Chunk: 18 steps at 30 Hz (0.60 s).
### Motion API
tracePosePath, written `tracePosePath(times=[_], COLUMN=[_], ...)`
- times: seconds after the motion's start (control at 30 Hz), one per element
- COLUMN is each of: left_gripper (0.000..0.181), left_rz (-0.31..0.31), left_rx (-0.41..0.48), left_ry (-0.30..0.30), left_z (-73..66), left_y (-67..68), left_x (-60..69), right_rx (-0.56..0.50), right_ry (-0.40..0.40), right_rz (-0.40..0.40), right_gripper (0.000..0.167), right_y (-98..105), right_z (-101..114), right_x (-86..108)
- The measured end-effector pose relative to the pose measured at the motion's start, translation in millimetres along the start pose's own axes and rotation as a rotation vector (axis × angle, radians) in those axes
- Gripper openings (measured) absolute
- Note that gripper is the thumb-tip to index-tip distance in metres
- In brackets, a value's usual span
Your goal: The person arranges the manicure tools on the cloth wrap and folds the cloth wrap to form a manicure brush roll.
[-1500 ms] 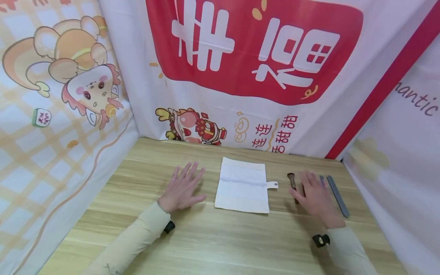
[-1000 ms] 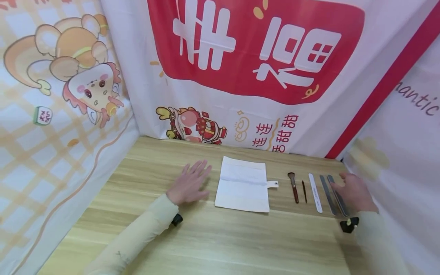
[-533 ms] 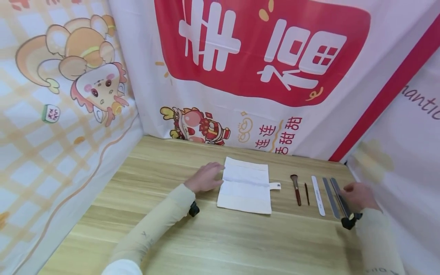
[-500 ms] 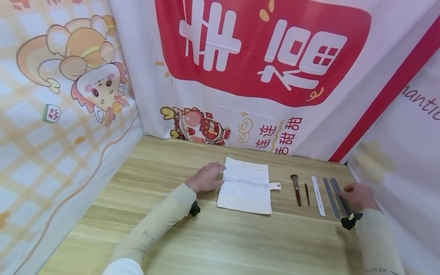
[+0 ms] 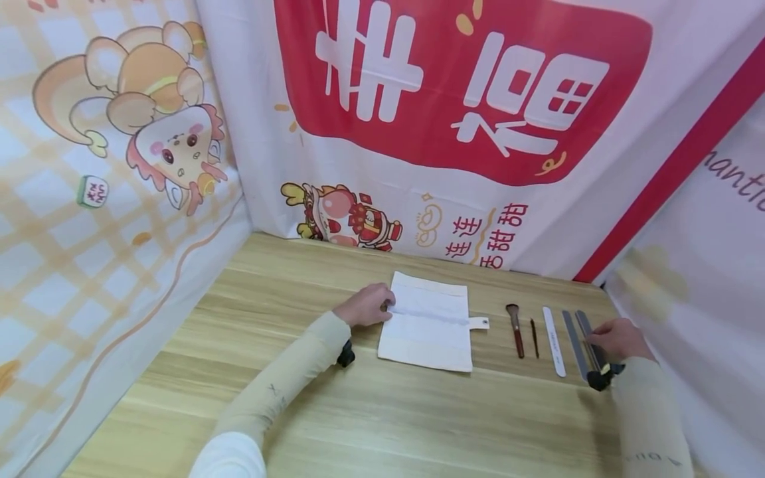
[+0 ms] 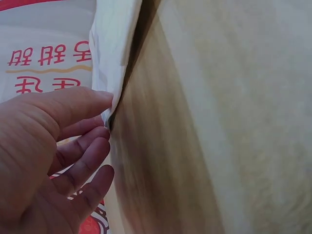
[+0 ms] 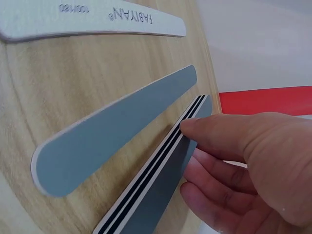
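Note:
An unfolded white cloth pouch (image 5: 427, 335) with a snap strap (image 5: 479, 322) lies mid-table. My left hand (image 5: 366, 305) pinches its left edge; in the left wrist view the thumb lies on the white fabric (image 6: 114, 44), with the forefinger tip behind it. At the far right, my right hand (image 5: 621, 338) grips a thick grey nail file (image 7: 168, 190) between thumb and forefinger. Its striped edge is turned up, so it looks tilted. Beside it lie a thinner grey nail file (image 7: 117, 131) and a white nail file (image 7: 92, 18), both flat.
Left of the files lie a thin dark stick-like tool (image 5: 534, 338) and a brush with a brown handle (image 5: 515, 330). Printed cloth walls enclose the wooden table (image 5: 418, 425) at the back (image 5: 257, 133), left and right.
My left hand has moved right from the bare table to the pouch edge and pinched it. The right hand has passed over the tools to the rightmost nail file and taken hold of it.

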<state>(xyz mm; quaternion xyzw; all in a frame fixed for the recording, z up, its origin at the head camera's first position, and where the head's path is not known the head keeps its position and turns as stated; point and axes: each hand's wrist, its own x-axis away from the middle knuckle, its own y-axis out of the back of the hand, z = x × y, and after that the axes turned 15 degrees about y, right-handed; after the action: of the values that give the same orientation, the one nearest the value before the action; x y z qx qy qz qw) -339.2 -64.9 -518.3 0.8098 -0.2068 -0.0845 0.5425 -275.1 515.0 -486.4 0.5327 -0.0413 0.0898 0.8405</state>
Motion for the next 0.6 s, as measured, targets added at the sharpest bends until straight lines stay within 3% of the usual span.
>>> tracePosePath(times=[0.3, 0.6], left_gripper=[0.015, 0.015], left_rz=[0.032, 0.041], left_rx=[-0.001, 0.001], left_ry=[-0.020, -0.007], left_z=[1.0, -0.9], left_y=[4.2, 2.9], left_x=[-8.1, -9.7], right_rx=[-0.006, -0.101], right_ry=[0.037, -0.071], right_rz=[0.017, 0.022], right_gripper=[0.049, 0.048], right_y=[4.8, 1.3], right_z=[-4.6, -6.0], right_x=[-5.3, -2.2])
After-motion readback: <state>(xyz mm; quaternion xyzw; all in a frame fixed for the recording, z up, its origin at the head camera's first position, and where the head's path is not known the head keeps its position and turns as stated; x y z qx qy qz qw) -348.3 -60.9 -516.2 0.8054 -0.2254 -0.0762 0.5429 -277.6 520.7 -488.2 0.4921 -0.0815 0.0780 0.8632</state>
